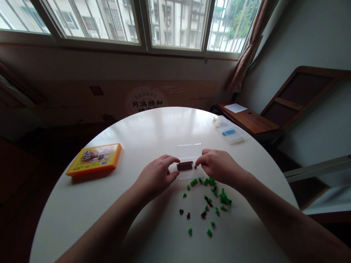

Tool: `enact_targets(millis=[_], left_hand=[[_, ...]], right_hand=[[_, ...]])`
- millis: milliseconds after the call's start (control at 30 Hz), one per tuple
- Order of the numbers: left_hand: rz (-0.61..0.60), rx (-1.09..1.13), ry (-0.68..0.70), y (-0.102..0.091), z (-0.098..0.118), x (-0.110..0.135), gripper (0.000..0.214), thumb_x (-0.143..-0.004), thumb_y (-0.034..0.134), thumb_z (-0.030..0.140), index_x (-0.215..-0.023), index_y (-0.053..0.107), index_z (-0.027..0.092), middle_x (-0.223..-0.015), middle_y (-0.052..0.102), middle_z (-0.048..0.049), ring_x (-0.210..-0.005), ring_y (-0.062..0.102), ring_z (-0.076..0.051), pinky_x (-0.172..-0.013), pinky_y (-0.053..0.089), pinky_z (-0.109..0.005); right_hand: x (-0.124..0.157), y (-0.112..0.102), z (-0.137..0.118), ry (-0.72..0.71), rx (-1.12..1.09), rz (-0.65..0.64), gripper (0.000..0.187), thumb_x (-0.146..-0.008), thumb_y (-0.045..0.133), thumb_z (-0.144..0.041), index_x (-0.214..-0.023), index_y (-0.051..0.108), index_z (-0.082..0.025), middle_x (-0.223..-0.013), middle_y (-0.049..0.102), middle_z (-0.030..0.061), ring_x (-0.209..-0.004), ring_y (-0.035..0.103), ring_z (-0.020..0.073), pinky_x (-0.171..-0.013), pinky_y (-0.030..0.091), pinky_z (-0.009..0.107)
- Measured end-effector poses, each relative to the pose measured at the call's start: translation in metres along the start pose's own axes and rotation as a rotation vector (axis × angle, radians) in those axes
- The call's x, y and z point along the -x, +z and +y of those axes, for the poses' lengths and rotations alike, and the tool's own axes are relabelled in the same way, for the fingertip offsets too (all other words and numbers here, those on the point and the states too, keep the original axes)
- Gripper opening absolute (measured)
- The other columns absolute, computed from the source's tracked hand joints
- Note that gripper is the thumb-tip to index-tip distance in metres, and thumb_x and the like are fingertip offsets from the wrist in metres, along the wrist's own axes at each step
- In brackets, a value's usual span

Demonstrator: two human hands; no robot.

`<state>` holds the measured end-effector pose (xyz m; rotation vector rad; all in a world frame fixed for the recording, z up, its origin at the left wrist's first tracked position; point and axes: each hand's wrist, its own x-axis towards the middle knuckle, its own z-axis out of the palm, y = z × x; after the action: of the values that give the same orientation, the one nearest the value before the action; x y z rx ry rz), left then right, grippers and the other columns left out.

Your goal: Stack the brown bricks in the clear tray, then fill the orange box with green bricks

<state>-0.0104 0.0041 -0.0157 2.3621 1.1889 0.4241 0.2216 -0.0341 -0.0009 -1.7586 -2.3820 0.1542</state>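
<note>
A clear hinged plastic case (pixel 188 150) lies opened on the white round table. In its near half, dark brown building blocks (pixel 185 166) sit packed in rows. My left hand (pixel 157 176) is at the case's left side, thumb and forefinger apart at the end of the rows. From the right, my right hand (pixel 219 165) reaches in with curled fingers, its fingertips at a small brown building block (pixel 195 167). Loose green pieces (pixel 225 197) and a few brown pieces (pixel 203 214) are scattered on the table nearer to me.
An orange and yellow box (pixel 94 159) lies on the table's left. Clear plastic cases (pixel 229 130), one with a blue item inside, lie at the far right. Beyond the round white table (pixel 148 128) stand a wooden chair (pixel 249 120) with a paper on it and a window.
</note>
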Motion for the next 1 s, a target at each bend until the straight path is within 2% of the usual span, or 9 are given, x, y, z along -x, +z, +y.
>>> enact_targets(millis=[167,433,633,1000], left_hand=[[0.002,0.006,-0.010,0.001,0.001,-0.001,0.032,-0.081,0.060,0.027,-0.112,0.066,0.025,-0.112,0.068,-0.0044,-0.070,0.064,-0.015,-0.070,0.052,-0.031],[0.005,-0.003,-0.005,0.001,0.001,0.000,0.030,-0.082,0.060,0.028,-0.111,0.066,0.025,-0.112,0.068,-0.0038,-0.071,0.064,-0.015,-0.071,0.051,-0.030],[0.007,-0.002,0.004,0.002,0.000,0.001,0.030,-0.082,0.059,0.029,-0.111,0.067,0.025,-0.111,0.069,-0.0043,-0.071,0.064,-0.015,-0.071,0.051,-0.030],[0.024,-0.013,0.018,0.004,-0.002,0.001,0.030,-0.081,0.060,0.030,-0.110,0.067,0.025,-0.108,0.069,-0.0046,-0.070,0.063,-0.016,-0.068,0.051,-0.030]], right_hand=[[0.000,0.002,-0.002,0.014,0.001,-0.001,0.026,-0.084,0.056,-0.019,-0.087,0.079,-0.031,-0.088,0.070,-0.0006,-0.069,0.059,0.0130,-0.063,0.038,0.026],[0.000,0.006,-0.003,0.050,0.001,0.009,0.030,-0.086,0.053,-0.021,-0.095,0.078,-0.034,-0.092,0.069,-0.0009,-0.069,0.060,0.0128,-0.063,0.040,0.026],[-0.001,0.007,-0.002,0.084,0.002,0.036,0.027,-0.089,0.053,-0.023,-0.095,0.079,-0.031,-0.093,0.068,0.0006,-0.070,0.060,0.0123,-0.062,0.040,0.026],[-0.002,0.011,-0.005,0.094,-0.010,0.006,0.029,-0.088,0.052,-0.022,-0.096,0.078,-0.032,-0.091,0.068,0.0004,-0.074,0.061,0.0139,-0.064,0.040,0.026]])
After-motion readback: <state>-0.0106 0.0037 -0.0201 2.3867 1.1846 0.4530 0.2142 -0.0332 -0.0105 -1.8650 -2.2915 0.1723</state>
